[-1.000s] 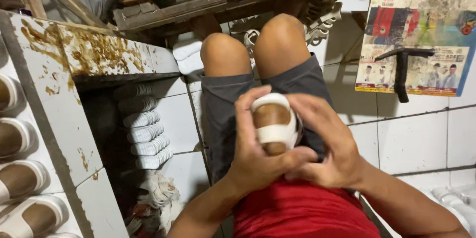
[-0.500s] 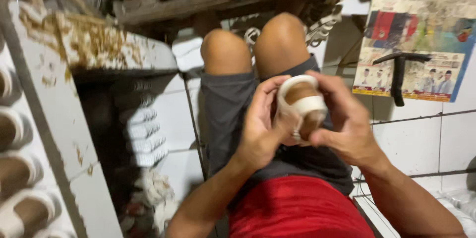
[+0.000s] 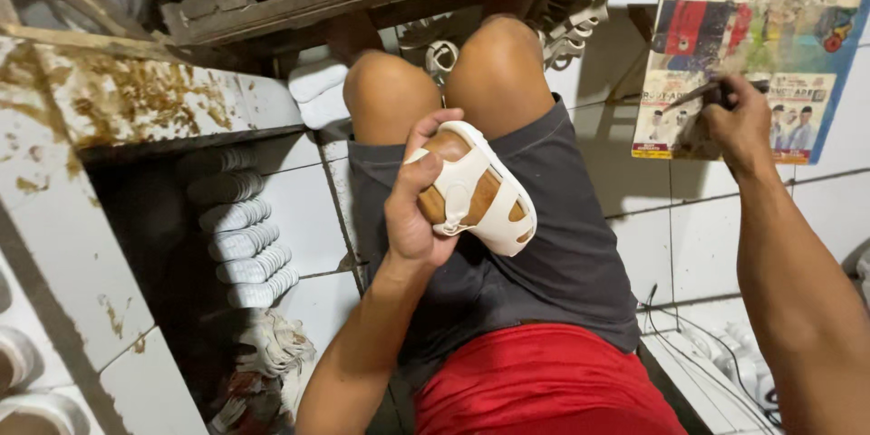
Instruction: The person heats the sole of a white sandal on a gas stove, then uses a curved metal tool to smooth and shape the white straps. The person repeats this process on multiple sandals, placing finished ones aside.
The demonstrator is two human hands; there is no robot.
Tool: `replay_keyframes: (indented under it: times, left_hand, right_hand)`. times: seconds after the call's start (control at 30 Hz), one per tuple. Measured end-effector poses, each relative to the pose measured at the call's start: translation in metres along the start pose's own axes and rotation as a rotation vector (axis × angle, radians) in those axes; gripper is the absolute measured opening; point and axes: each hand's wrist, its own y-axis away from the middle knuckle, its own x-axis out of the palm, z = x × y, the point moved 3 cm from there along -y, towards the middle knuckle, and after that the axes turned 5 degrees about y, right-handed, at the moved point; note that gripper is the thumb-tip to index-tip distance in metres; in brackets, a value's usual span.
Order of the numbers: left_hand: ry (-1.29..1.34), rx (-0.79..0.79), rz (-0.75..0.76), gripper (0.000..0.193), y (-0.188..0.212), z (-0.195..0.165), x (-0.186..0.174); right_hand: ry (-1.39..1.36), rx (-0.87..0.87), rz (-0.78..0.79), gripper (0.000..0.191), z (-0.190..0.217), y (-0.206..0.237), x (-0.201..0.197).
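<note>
Over the lap, centre of view: a small white sandal [image 3: 476, 192] with a tan-brown footbed, held up above the dark grey shorts [image 3: 544, 245] and just near of the bare knees [image 3: 444, 82].

Sandal material: smooth, slightly glossy white straps and a thick white sole edge, looks like moulded plastic or rubber; the footbed is matte brown. Shape is rounded and chunky, tilted with the toe end pointing down to the right.

Left hand [image 3: 412, 204]: wrapped around the left side of the sandal, thumb hooked over the top strap, fingers curled tight behind it. Firm grasp, pretty much clenched on it.

Right hand [image 3: 739, 122]: stretched far to the right, fingers closed around a dark, thin tool handle [image 3: 698, 95] lying on the poster board. Can't make out what sort of tool it is, part of it is hidden by the hand.

Poster board [image 3: 752, 45]: flat printed sheet, colourful, heavily smeared with dried brownish gunk, leaning on the white tiled floor [image 3: 716, 245].

Left side: a white painted bench [image 3: 118, 118] with crusty yellow-brown glue stains on top, chipped paint.

Under the bench: a stack of ribbed white soles [image 3: 240, 240], ridged tread texture, piled one over another in the shadow.

Far side: rough dark wooden planks [image 3: 299, 0], more white strap pieces [image 3: 571, 27] heaped behind the knees.

Near: red shirt [image 3: 544, 381], soft fabric.
</note>
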Motion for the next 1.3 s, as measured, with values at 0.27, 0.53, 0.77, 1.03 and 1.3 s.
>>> replay_keyframes:
  times: [0.27, 0.53, 0.77, 1.03, 1.3]
  left_hand:
    - [-0.111, -0.066, 0.034, 0.064, -0.006, -0.001, 0.000]
    - [-0.177, -0.135, 0.099, 0.061, -0.014, -0.004, -0.005]
    - [-0.272, -0.177, 0.063, 0.061, -0.014, -0.011, -0.008]
    - [-0.129, -0.163, -0.017, 0.065, -0.017, -0.011, -0.001]
    - [-0.107, -0.058, -0.030, 0.064, -0.014, -0.005, -0.001]
  right_hand:
    - [-1.480, 0.055, 0.582, 0.041, 0.205, 0.063, -0.035]
    - [-0.667, -0.205, 0.696, 0.027, 0.314, 0.050, -0.011]
    - [-0.516, -0.270, 0.728, 0.028, 0.304, 0.046, -0.008]
    - [-0.640, -0.178, 0.774, 0.028, 0.293, 0.060, -0.009]
    - [-0.755, -0.161, 0.758, 0.030, 0.268, 0.085, -0.013]
